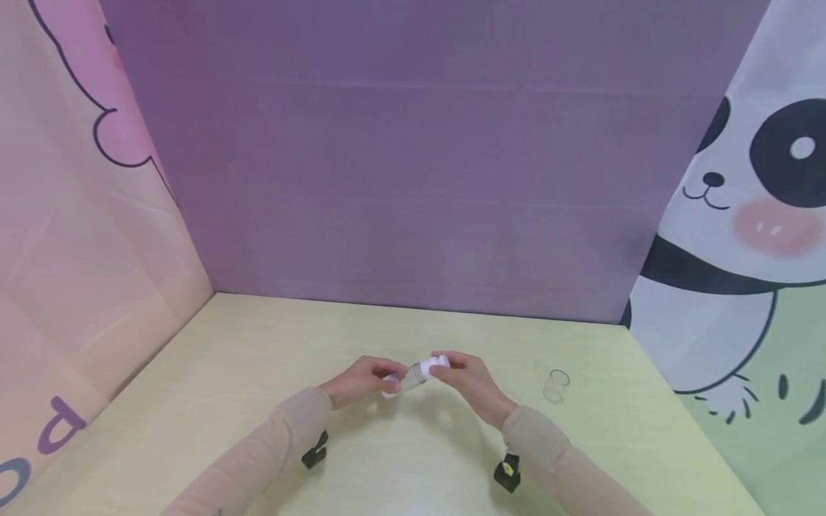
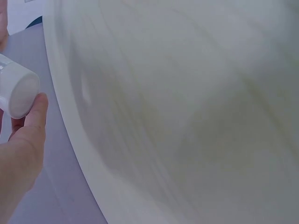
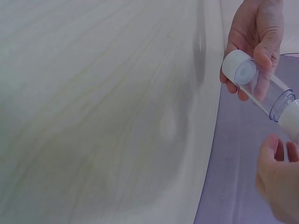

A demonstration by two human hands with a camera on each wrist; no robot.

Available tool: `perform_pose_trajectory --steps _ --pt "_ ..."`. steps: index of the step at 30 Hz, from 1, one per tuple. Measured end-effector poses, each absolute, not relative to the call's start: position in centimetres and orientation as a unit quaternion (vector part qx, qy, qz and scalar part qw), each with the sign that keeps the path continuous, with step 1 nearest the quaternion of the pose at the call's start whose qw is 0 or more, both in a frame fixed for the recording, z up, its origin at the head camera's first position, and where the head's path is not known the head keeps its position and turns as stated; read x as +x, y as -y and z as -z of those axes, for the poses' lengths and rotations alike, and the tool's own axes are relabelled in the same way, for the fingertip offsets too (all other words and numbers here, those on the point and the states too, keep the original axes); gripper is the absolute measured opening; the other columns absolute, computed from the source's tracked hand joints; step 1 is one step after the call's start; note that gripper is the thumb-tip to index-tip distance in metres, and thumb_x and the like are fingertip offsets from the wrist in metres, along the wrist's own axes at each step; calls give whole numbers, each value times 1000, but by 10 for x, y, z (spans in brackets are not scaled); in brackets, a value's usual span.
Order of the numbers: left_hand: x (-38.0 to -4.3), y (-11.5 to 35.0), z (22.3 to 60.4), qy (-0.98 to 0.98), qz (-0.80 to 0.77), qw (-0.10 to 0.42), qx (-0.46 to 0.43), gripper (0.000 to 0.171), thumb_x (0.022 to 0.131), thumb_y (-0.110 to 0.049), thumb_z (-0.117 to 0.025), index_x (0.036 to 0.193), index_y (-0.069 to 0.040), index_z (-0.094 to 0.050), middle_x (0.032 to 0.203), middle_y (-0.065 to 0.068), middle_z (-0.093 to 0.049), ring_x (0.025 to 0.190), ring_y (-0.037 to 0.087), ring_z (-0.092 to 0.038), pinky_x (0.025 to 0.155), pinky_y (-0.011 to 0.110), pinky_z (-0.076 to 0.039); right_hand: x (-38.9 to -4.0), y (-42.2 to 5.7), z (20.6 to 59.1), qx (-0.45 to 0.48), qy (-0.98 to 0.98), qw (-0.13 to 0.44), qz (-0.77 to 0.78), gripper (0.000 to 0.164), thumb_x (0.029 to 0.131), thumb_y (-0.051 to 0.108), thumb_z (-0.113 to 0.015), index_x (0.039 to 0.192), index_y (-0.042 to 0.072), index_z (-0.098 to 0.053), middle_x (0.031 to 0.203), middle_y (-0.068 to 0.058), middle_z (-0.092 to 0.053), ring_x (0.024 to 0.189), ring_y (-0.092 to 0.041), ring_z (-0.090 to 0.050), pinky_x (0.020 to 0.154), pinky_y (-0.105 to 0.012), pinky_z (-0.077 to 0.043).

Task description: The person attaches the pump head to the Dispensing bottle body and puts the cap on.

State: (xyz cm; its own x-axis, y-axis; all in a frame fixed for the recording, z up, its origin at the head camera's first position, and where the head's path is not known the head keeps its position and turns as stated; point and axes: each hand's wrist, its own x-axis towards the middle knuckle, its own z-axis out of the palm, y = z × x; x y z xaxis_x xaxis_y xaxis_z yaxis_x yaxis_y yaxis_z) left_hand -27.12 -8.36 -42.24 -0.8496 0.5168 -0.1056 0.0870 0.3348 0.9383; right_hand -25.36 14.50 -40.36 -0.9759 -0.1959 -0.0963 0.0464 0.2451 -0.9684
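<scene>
A clear bottle (image 1: pixel 411 378) with white ends is held tilted above the table (image 1: pixel 271 344), between both hands, its right end farther than its left. The left hand (image 1: pixel 361 381) grips the white base (image 1: pixel 391 386) at the left; the right hand (image 1: pixel 474 383) pinches the white top (image 1: pixel 434 366). Well apart to the right, a clear cylindrical piece (image 1: pixel 556 387) sits on the table

The head view looks forward and down from farther off, over the table (image 1: pixel 277 337) to the purple backdrop (image 1: pixel 413 165). Both wrist views face the table up close, sharing the bottle (image 3: pixel 272 99) at opposite side edges.
</scene>
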Motion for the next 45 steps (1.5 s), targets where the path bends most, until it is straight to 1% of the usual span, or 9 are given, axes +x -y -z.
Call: perform_pose_trajectory --steps 2,5,8,11,20,27,34,40,45 --pt "-272 84 422 -794 -543 196 191 34 87 -20 -61 120 -12 -58 123 9 -57 105 20 -54 91 38 -46 -254 -146 404 -70 -771 102 624 49 80 28 -67 123 8 -55 123 -10 -58 110 -20 -54 99 -43 -41" --pt "-273 84 421 -796 -542 195 188 35 86 -22 -62 120 -13 -59 123 8 -57 106 20 -54 91 39 -46 -253 -148 403 -97 -741 108 656 45 82 12 -64 125 7 -53 129 -11 -53 116 -20 -51 100 -40 -39" --pt "-273 84 421 -799 -539 194 183 36 85 -24 -62 120 -14 -59 124 8 -57 106 20 -53 91 39 -46 -253 -149 402 -108 -717 112 679 47 80 -1 -61 126 5 -51 130 -12 -52 117 -18 -51 98 -36 -41" --pt "-273 83 421 -800 -538 194 182 37 85 -25 -63 120 -14 -59 124 8 -57 106 20 -53 92 40 -45 -254 -148 402 -104 -712 109 686 46 80 -5 -59 125 4 -52 128 -11 -54 115 -16 -53 96 -32 -43" --pt "-270 84 424 -795 -545 197 182 37 85 -24 -63 120 -11 -59 123 9 -57 105 20 -54 91 39 -46 -254 -146 403 -87 -721 103 680 42 80 -5 -60 120 4 -56 124 -11 -57 111 -17 -56 94 -33 -45" --pt "-270 84 425 -792 -548 201 180 36 85 -22 -63 120 -11 -58 124 10 -57 105 20 -53 91 40 -46 -252 -145 403 -80 -720 102 681 41 80 -3 -62 120 2 -55 127 -17 -54 110 -18 -57 94 -34 -45" --pt "-270 83 425 -795 -546 204 168 36 85 -22 -63 120 -13 -59 124 8 -56 106 20 -53 91 40 -46 -251 -143 403 -60 -724 99 680 40 79 -2 -62 119 4 -57 125 -13 -57 113 -18 -55 96 -36 -44" --pt "-270 83 425 -794 -547 205 169 37 85 -21 -63 120 -12 -58 125 9 -55 106 20 -53 90 39 -46 -250 -143 404 -61 -730 94 674 39 80 2 -63 119 5 -57 125 -15 -56 113 -20 -55 97 -39 -43" --pt "-271 83 423 -791 -550 201 176 35 86 -18 -62 120 -10 -58 124 10 -56 106 20 -53 89 37 -47 -251 -143 404 -62 -740 81 665 38 80 4 -65 118 5 -59 123 -15 -58 110 -20 -57 95 -38 -45"
